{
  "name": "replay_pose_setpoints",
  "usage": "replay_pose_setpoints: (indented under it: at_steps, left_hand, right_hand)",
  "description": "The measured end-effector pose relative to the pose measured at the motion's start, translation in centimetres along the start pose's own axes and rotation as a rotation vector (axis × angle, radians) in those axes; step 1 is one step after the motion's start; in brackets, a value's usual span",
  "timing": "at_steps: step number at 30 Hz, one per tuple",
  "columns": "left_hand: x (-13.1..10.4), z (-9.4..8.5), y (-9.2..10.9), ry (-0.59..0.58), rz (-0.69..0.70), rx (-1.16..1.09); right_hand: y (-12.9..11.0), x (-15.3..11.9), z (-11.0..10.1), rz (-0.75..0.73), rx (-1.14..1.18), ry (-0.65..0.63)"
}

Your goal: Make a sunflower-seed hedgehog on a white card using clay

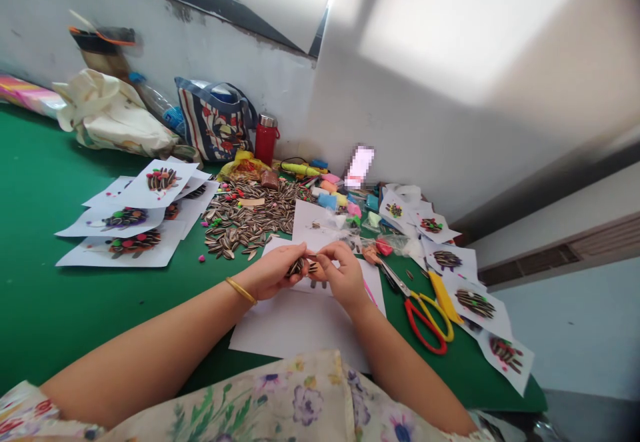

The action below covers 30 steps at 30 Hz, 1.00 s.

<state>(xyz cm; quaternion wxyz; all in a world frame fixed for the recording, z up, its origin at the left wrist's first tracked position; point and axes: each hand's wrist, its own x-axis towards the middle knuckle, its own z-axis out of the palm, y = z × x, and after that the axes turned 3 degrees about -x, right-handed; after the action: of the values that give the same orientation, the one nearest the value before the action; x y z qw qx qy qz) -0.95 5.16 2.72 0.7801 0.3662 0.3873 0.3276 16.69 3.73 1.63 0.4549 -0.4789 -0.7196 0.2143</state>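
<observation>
My left hand [273, 272] and my right hand [344, 274] meet over a white paper sheet [295, 325] on the green table [45, 282]. Between their fingers is a small cluster of striped sunflower seeds [301, 267], pinched from both sides. A gold bangle [241, 290] circles my left wrist. Beyond my hands lies a big loose pile of sunflower seeds [245, 219] on the table.
Finished seed pictures on white sheets lie at the left [131, 219] and along the right edge [475, 302]. Red and yellow scissors [425, 312] rest right of my hands. Coloured clay bits [333, 195], a red flask [265, 139], a striped bag [215, 122] and a cream bag [107, 119] stand by the wall.
</observation>
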Motion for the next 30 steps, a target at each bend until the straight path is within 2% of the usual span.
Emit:
replay_pose_setpoints:
  at_steps: [8, 15, 20, 23, 30]
  left_hand:
    - [0.13, -0.2, 0.1, -0.014, 0.056, 0.068]
    - [0.06, -0.44, -0.03, -0.099, 0.054, 0.1]
    - [0.47, -0.66, -0.23, 0.012, 0.121, 0.069]
    - [0.61, -0.78, -0.24, 0.062, 0.131, 0.082]
    - [0.47, -0.55, -0.16, 0.053, 0.145, 0.197]
  right_hand:
    - [0.19, 0.2, -0.12, 0.01, -0.001, -0.001]
    - [-0.02, 0.02, 0.08, -0.035, 0.035, -0.065]
    - [-0.19, -0.31, 0.14, -0.083, 0.014, -0.031]
    - [-0.13, -0.48, 0.11, -0.118, -0.037, -0.057]
    - [0.19, -0.05, -0.42, -0.136, -0.11, -0.022]
